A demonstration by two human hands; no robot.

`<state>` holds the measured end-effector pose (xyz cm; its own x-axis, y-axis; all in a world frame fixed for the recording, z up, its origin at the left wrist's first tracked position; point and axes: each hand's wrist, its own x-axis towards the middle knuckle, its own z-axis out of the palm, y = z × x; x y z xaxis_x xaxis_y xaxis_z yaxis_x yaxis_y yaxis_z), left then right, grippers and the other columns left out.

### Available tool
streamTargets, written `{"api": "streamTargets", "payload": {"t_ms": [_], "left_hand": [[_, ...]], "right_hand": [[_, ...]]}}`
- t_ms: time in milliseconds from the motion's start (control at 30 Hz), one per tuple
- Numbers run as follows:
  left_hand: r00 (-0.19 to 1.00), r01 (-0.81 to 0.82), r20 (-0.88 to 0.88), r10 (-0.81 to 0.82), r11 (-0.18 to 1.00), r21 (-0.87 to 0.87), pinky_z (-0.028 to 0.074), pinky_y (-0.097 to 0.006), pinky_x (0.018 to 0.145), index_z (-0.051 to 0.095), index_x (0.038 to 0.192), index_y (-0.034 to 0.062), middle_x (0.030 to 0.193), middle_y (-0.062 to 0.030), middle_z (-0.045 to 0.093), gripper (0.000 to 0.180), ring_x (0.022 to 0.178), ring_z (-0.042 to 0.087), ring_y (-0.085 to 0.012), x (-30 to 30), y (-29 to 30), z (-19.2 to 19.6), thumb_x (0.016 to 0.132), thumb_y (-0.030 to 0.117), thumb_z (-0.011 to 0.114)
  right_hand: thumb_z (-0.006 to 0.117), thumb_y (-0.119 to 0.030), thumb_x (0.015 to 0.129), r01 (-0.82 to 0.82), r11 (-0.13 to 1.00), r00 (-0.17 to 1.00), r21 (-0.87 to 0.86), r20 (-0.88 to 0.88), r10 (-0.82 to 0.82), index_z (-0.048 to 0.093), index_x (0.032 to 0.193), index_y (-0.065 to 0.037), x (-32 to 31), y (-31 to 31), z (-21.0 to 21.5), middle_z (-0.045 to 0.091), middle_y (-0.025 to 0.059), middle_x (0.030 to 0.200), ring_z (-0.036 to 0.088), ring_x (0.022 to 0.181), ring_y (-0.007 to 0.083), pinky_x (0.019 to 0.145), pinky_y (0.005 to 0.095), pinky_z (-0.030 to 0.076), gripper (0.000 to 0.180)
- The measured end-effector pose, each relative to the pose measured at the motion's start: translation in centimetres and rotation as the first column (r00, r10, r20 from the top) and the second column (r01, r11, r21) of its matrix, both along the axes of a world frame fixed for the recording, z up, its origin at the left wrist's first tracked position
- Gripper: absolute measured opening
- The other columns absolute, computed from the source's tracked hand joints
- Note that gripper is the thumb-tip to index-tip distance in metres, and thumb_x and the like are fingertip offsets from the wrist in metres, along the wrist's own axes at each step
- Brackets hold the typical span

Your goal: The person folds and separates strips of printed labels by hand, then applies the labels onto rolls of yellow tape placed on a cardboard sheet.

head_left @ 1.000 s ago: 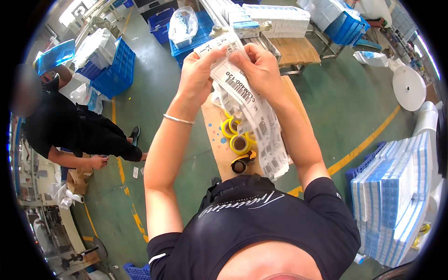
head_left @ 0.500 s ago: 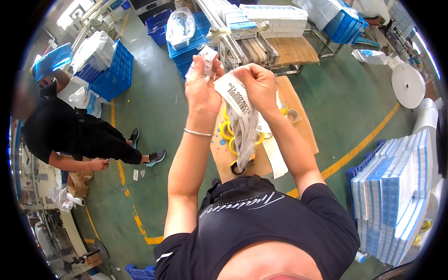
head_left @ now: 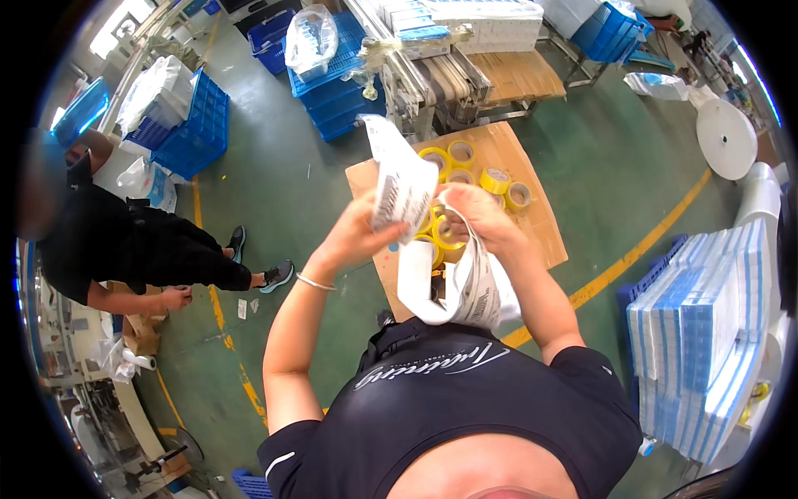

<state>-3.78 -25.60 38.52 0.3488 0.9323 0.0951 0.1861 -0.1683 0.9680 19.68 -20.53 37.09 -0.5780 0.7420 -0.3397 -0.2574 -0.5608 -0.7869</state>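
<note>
Grips a barcode label strip (head_left: 405, 183) with closed left hand (head_left: 356, 235), long axis rising toward twelve o'clock from those fingers. Trails a second label length (head_left: 482, 291) toward six o'clock from the right hand (head_left: 482, 218); cannot tell how closed. Compared with half a second ago, brings both hands nearer the torso, baring more yellow tape rolls (head_left: 496, 180).

"First entry?"
"Cardboard sheet (head_left: 542, 237), brown. Yellow tape rolls (head_left: 495, 180) on it — several toward the far edge, one near the right edge."
"Beyond the far edge?"
"Conveyor (head_left: 449, 79), metal-framed, belted. Left of that, blue crates (head_left: 337, 104), stacked, clear plastic bag (head_left: 312, 40) on top."
"Past the right edge?"
"Blue-and-white packs (head_left: 690, 333), stacked high; white reel (head_left: 725, 154), disc-shaped, farther off. Yellow floor line (head_left: 607, 276), curved — running between sheet and packs."
"Far left?"
"Large blue crate (head_left: 199, 125), upright, white bag (head_left: 158, 91) at its rim."
</note>
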Motion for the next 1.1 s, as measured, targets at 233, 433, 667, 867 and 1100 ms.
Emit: {"api": "streamTargets", "payload": {"t_ms": [233,433,667,867,1100], "left_hand": [[0.835,0.415,-0.400,-0.377,0.910,0.009,0.043,-0.039,0.097,0.063,0.108,-0.0001,0.114,-0.0143,0.063,0.032,0.111,0.055,-0.0301,-1.8,-4.0,0.1,0.077,0.006,0.066],[0.773,0.405,-0.421,-0.475,0.880,-0.250,0.045,-0.037,0.094,0.067,0.103,0.0019,0.110,-0.0141,0.066,0.028,0.108,0.057,-0.0296,-5.1,-10.6,-1.7,0.078,0.013,0.070],[0.771,0.080,-0.500,-0.395,0.839,-0.539,0.051,-0.034,0.083,0.068,0.107,0.0053,0.103,-0.0109,0.070,0.031,0.093,0.067,-0.0246,-10.5,-16.0,-9.3,0.080,0.020,0.072],[0.782,0.091,-0.439,-0.442,0.778,-0.622,0.046,-0.034,0.093,0.064,0.118,0.0059,0.118,-0.0143,0.065,0.042,0.109,0.060,-0.0246,-12.5,-15.0,-10.6,0.080,0.023,0.072],[0.992,0.018,-0.105,-0.067,0.912,-0.410,0.037,-0.033,0.104,0.056,0.127,-0.0015,0.123,-0.0127,0.061,0.057,0.124,0.049,-0.0224,-6.8,-1.5,-3.9,0.093,0.044,0.051]], "right_hand": [[0.040,-0.021,0.100,-0.533,0.801,0.605,-0.274,-0.785,0.133,0.051,0.104,-0.003,-0.7,2.3,-10.4,0.040,0.0000,0.065,0.040,0.047,0.0068,0.040,0.0199,0.034,0.022],[0.041,-0.025,0.100,-0.431,0.797,0.608,-0.422,-0.789,-0.089,0.049,0.091,-0.003,-2.7,2.1,-12.5,0.040,0.0015,0.063,0.042,0.045,0.0110,0.041,0.0251,0.037,0.025],[0.065,-0.020,0.091,-0.181,0.972,0.933,-0.150,-0.340,0.121,0.059,0.089,-0.011,-3.7,3.9,-7.3,0.046,-0.0075,0.057,0.034,0.038,0.0029,0.035,0.0188,0.027,0.011],[0.066,-0.015,0.089,-0.126,0.992,0.968,-0.031,-0.222,0.116,0.065,0.108,-0.005,-4.6,2.6,-4.2,0.070,0.0052,0.091,0.061,0.065,0.0078,0.054,0.0217,0.047,0.021],[0.070,-0.016,0.087,-0.397,0.896,0.916,0.201,0.020,0.401,0.068,0.107,-0.001,-4.3,0.1,-0.9,0.070,0.0022,0.090,0.064,0.074,0.0054,0.065,0.0210,0.051,0.025]]}}
